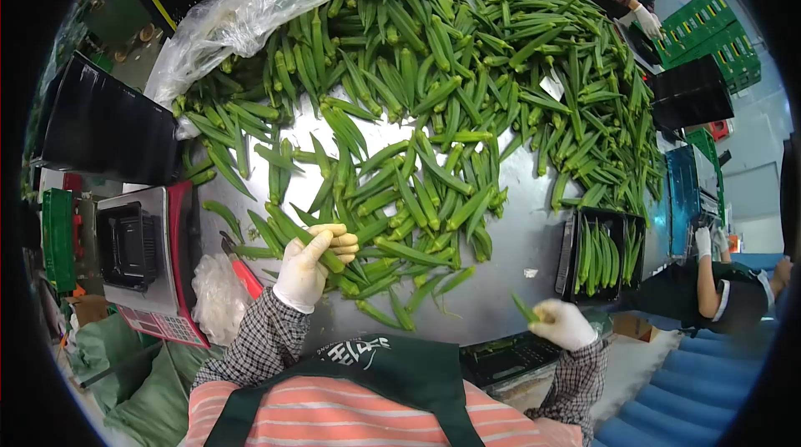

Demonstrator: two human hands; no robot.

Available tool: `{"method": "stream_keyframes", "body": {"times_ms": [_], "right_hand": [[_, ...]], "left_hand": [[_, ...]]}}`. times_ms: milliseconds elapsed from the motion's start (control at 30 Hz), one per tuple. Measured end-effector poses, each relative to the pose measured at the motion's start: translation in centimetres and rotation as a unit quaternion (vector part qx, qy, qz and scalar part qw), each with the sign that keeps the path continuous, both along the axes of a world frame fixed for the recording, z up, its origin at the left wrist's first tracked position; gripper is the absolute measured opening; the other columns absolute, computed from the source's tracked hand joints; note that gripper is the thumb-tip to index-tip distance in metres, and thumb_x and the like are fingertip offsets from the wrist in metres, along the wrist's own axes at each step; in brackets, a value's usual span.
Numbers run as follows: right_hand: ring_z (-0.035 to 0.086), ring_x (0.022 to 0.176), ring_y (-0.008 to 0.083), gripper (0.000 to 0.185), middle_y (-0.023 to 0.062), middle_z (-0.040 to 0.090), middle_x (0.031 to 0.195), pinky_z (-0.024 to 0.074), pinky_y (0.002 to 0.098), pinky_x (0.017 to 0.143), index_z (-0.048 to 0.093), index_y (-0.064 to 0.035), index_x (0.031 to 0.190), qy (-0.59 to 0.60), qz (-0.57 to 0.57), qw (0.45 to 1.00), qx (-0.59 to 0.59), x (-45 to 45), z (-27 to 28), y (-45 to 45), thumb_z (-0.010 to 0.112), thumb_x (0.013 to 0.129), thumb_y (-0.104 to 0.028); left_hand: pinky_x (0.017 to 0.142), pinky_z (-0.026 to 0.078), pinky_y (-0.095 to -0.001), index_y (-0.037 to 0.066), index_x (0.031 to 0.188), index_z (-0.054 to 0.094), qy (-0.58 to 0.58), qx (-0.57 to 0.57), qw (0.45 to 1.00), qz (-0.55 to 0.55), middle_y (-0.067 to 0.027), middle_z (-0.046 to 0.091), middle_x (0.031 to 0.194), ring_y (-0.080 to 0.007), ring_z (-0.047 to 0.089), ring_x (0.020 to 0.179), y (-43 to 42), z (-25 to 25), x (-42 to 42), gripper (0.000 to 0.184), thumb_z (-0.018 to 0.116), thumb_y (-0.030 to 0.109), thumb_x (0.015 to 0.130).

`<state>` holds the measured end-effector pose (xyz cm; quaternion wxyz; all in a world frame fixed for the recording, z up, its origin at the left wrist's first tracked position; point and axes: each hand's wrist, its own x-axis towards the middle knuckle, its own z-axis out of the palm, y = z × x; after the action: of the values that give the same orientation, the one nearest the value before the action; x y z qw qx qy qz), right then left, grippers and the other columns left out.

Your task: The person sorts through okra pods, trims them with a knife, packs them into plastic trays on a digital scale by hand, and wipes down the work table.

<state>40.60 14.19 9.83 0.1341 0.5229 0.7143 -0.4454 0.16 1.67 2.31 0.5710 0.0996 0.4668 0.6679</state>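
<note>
My left hand (302, 270), in a white glove, is closed around an okra pod (330, 260) near the front of the okra pile (400, 188). Out to the right, my gloved right hand (565, 325) pinches another okra pod (524, 310), whose pointed end sticks out to the left. Just beyond that hand sits a black tray (569, 268) with several okra pods lined up in it. Loose pods lie on the metal table (517, 238) around my left hand.
A scale (158, 309) with a black tray (129, 247) stands at left. Red-handled pruners (245, 277) and a clear plastic bag (219, 301) lie near my left sleeve. Black crates (104, 118) flank the table. Two other people work at right.
</note>
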Motion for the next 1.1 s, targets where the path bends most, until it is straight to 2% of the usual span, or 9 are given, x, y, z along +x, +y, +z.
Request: {"method": "stream_keyframes", "body": {"times_ms": [100,233,400,500,600,767,900,967,1100], "right_hand": [[0.063,0.073,0.0248,0.036,0.013,0.063,0.085,0.0494,0.0324,0.071,0.065,-0.0021,0.095,-0.16,0.099,0.98,0.066,3.2,-1.2,-2.0,0.071,0.07,-0.027],[0.062,0.078,0.0278,0.025,0.0132,0.061,0.085,0.0495,0.0301,0.068,0.063,-0.0016,0.096,0.138,-0.017,0.944,0.298,-2.8,-2.2,-0.4,0.069,0.074,-0.01],[0.059,0.077,0.0269,0.022,0.0106,0.059,0.088,0.0479,0.0325,0.065,0.061,-0.0062,0.099,0.218,0.077,0.846,0.48,-16.0,-7.8,6.4,0.064,0.077,-0.008],[0.059,0.091,0.0277,0.024,0.0108,0.059,0.096,0.0487,0.0378,0.078,0.062,-0.0072,0.095,-0.071,0.139,0.895,0.418,-21.5,-8.8,9.3,0.061,0.079,-0.024],[0.059,0.089,0.0308,0.03,0.0123,0.061,0.095,0.0479,0.0382,0.077,0.062,-0.0046,0.099,0.085,0.034,0.913,0.398,-20.7,-8.7,9.5,0.061,0.079,-0.027],[0.061,0.082,0.0214,0.034,0.0173,0.063,0.095,0.0485,0.0307,0.073,0.06,0.0027,0.104,0.292,0.03,0.955,-0.03,-19.4,-6.2,3.3,0.06,0.084,-0.025],[0.062,0.082,0.0277,0.029,0.0163,0.063,0.093,0.0493,0.0345,0.075,0.064,-0.0015,0.099,0.299,0.229,0.924,0.065,-22.0,-5.4,-3.0,0.064,0.081,-0.025],[0.061,0.08,0.0288,0.024,0.014,0.062,0.086,0.0496,0.0358,0.072,0.066,-0.0046,0.091,0.332,0.099,0.919,0.19,-23.1,-5.2,-1.6,0.064,0.08,-0.026],[0.061,0.083,0.0302,0.033,0.014,0.06,0.095,0.049,0.0381,0.07,0.062,-0.0029,0.094,0.005,0.118,0.928,0.354,-24.7,-8.3,3.1,0.068,0.075,-0.029]], "left_hand": [[0.078,0.05,-0.0379,-0.004,0.106,0.053,-0.044,0.001,0.999,-0.015,-0.0165,0.061,0.094,-0.0251,0.061,0.084,-0.3,-0.5,1.3,0.03,0.051,0.022,0.091],[0.077,0.05,-0.0385,-0.003,0.106,0.053,-0.072,-0.005,0.997,-0.038,-0.0161,0.062,0.094,-0.0254,0.061,0.084,-1.2,-0.1,2.5,0.03,0.051,0.023,0.091],[0.076,0.051,-0.0396,-0.001,0.107,0.055,-0.124,-0.047,0.99,-0.045,-0.0156,0.063,0.096,-0.0263,0.063,0.086,-2.8,-0.6,3.5,0.031,0.052,0.025,0.091],[0.076,0.051,-0.0378,-0.001,0.109,0.053,-0.176,-0.062,0.982,-0.041,-0.0156,0.063,0.096,-0.0247,0.062,0.086,-3.5,-1.2,4.0,0.032,0.053,0.025,0.091],[0.079,0.051,-0.0385,-0.001,0.112,0.052,-0.189,-0.043,0.98,-0.048,-0.0158,0.062,0.1,-0.0251,0.062,0.089,-4.2,-1.4,4.0,0.034,0.053,0.026,0.091],[0.087,0.047,-0.0407,0.001,0.125,0.044,-0.212,0.02,0.975,-0.063,-0.0146,0.057,0.114,-0.0244,0.057,0.103,-3.0,-1.2,4.2,0.043,0.054,0.024,0.09],[0.091,0.045,-0.0473,0.006,0.12,0.05,-0.212,0.039,0.975,-0.054,-0.0151,0.057,0.114,-0.0268,0.055,0.108,-2.8,-1.5,4.6,0.035,0.056,0.022,0.089],[0.09,0.045,-0.0489,0.006,0.115,0.053,-0.216,0.061,0.974,-0.044,-0.0153,0.058,0.112,-0.0282,0.056,0.107,-3.8,-1.7,3.8,0.03,0.055,0.022,0.09],[0.086,0.048,-0.0476,0.004,0.109,0.054,-0.246,0.027,0.969,0.008,-0.015,0.061,0.104,-0.029,0.059,0.099,-5.9,-3.0,1.7,0.026,0.054,0.022,0.09]]}}
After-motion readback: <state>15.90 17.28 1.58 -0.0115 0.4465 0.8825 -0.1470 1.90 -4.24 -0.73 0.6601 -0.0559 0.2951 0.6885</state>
